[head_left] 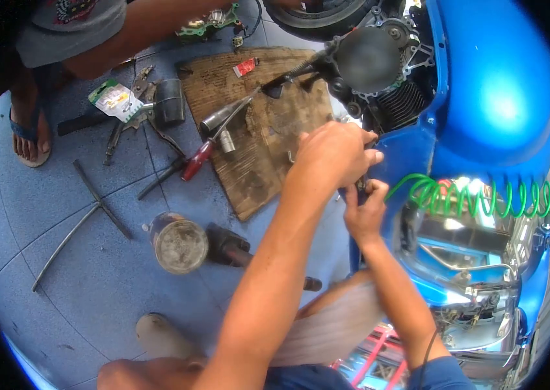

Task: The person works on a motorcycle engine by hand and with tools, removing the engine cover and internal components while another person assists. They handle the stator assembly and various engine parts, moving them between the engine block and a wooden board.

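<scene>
My left hand reaches to the lower edge of the opened engine on a blue scooter. Its fingers are curled inward, and what they grip is hidden behind the hand. Just below, my right hand is closed with thumb and fingers bent around a small dark part I cannot make out. Both hands are close together beside a blue body panel. A green coiled hose runs to the right from near my right hand.
A worn brown board carries a metal socket and a red tube. A red-handled screwdriver, a three-armed wrench, a can and a dark tool lie leftward. Another person's foot stands upper left, below a tyre's level.
</scene>
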{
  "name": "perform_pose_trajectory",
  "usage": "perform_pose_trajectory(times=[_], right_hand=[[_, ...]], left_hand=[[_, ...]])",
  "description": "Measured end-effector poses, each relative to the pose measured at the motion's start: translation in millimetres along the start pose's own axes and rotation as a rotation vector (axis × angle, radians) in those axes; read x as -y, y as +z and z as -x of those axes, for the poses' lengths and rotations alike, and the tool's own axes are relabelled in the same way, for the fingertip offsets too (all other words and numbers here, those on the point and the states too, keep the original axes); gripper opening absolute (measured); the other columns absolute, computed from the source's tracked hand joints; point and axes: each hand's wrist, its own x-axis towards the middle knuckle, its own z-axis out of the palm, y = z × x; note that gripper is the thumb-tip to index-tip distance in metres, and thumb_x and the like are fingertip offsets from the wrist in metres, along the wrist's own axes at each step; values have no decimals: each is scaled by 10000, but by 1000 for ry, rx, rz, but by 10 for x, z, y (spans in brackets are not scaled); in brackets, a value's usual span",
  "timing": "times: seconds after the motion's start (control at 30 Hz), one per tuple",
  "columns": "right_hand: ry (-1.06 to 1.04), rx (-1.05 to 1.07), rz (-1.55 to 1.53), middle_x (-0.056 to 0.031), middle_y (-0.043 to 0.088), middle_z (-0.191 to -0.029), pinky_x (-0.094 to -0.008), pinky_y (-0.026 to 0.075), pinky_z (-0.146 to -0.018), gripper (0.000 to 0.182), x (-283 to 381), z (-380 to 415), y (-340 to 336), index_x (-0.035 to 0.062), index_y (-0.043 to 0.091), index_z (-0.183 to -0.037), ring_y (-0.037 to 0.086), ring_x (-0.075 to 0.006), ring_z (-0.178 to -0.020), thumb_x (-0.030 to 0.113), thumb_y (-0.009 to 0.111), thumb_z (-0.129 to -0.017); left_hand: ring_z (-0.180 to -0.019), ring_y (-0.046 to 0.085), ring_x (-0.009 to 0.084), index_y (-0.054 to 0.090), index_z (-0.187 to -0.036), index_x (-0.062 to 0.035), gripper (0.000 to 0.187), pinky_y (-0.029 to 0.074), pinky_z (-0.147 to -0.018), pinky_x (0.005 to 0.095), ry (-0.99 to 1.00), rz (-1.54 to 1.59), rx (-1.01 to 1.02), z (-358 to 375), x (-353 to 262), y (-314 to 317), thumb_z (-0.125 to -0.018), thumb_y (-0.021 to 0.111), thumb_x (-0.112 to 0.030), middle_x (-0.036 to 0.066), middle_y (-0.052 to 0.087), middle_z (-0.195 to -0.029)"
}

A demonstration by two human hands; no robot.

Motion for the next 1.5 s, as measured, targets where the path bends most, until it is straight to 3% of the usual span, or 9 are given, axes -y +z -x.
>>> perform_pose_trajectory(times=[0.57, 0.63, 0.97, 1.03, 1.17, 1.23, 1.5], right_hand=[[-82, 0, 29, -107, 446, -750, -401, 419, -540, 376, 11, -21, -15, 17, 395, -1049, 468, -268, -577, 149, 724, -925], [-88, 0, 18, -108, 448, -749, -400, 420, -540, 375, -9, -24, -6, 17, 393, -1048, 470, -266, -576, 147, 723, -926], [-75, 12, -19, -122, 464, -746, -399, 420, -533, 386, 15, -27, -19, 21, 374, -1037, 487, -282, -566, 150, 721, -928], [-81, 10, -16, -123, 463, -745, -401, 422, -535, 386, 10, -26, -15, 20, 373, -1035, 489, -289, -566, 150, 721, -928], [-104, 0, 10, -131, 465, -743, -408, 428, -533, 388, 20, -42, -20, 20, 371, -1033, 505, -308, -564, 150, 720, -927], [-100, 0, 11, -133, 469, -739, -410, 429, -528, 387, 26, -41, -23, 19, 371, -1034, 511, -311, -559, 149, 720, -926], [-98, -7, -4, -131, 477, -715, -417, 432, -513, 375, 38, -46, -22, 18, 380, -1038, 520, -313, -538, 138, 717, -925]], left_hand=[[-942, 721, 368, 731, -1225, -153, 422, 542, -885, 448, 57, 85, 24, -75, 73, -66, -890, 681, -405, 261, 721, -913], [-1142, 660, 321, 709, -1267, -230, 405, 482, -1012, 471, -23, 64, 128, -64, 30, -129, -907, 658, -408, 147, 715, -1179], [-1093, 678, 347, 721, -1248, -227, 389, 504, -994, 441, -14, 110, 98, -88, 92, -47, -901, 670, -396, 181, 719, -1134], [-713, 750, 248, 703, -1277, -165, 434, 569, -768, 393, 38, 95, 67, -91, 116, -29, -908, 672, -391, 204, 729, -776], [-708, 749, 248, 702, -1279, -169, 433, 568, -772, 393, 49, 79, 67, -98, 92, -42, -908, 672, -391, 203, 726, -765], [-1068, 684, 361, 718, -1251, -217, 391, 516, -972, 441, -30, 100, 104, -74, 40, -88, -897, 678, -379, 205, 718, -1103], [-1060, 683, 364, 714, -1256, -203, 405, 516, -969, 441, -9, 85, 80, -54, 41, -68, -892, 687, -379, 214, 719, -1079]])
